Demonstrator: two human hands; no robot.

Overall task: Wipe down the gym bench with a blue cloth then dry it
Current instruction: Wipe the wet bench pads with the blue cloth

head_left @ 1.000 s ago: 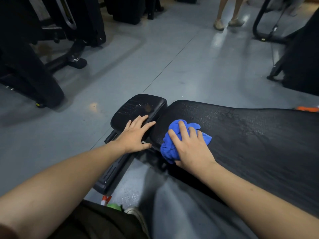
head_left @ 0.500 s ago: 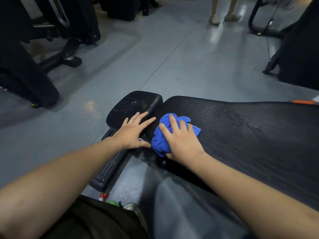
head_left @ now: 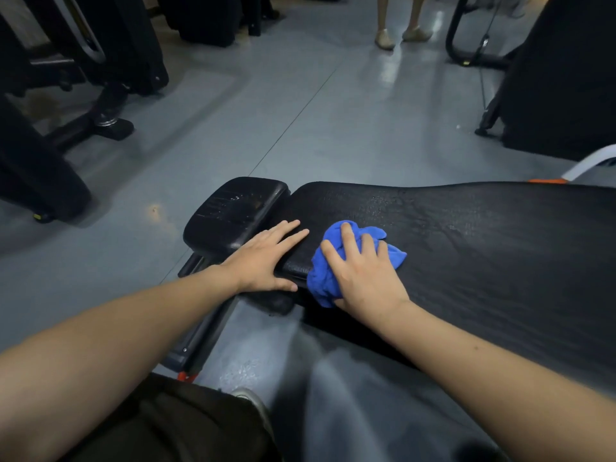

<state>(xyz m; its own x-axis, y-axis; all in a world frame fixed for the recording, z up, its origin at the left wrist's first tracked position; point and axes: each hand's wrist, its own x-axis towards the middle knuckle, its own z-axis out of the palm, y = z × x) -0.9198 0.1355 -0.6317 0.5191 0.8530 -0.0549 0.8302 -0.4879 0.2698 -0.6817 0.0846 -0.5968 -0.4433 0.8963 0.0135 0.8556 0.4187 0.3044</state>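
- Since a second ago, the right hand (head_left: 361, 273) has slid the one crumpled blue cloth (head_left: 336, 261) a little along the long black padded bench tabletop (head_left: 483, 248), near its narrow end.
- Its fingers press, spread, on the cloth.
- One left hand (head_left: 263, 258) lies flat and uncurled across the gap beside the one small black seat pad (head_left: 230, 211).
- Two feet in pale shoes (head_left: 401, 36) stand on the grey floor (head_left: 333, 121).

No text, label, brand, number or sign can be read anywhere in the view. Faint pale marks are seen on the front edge of the bench pad (head_left: 466, 255), just beside the blue cloth (head_left: 325, 281) — they are too blurred to be made out.
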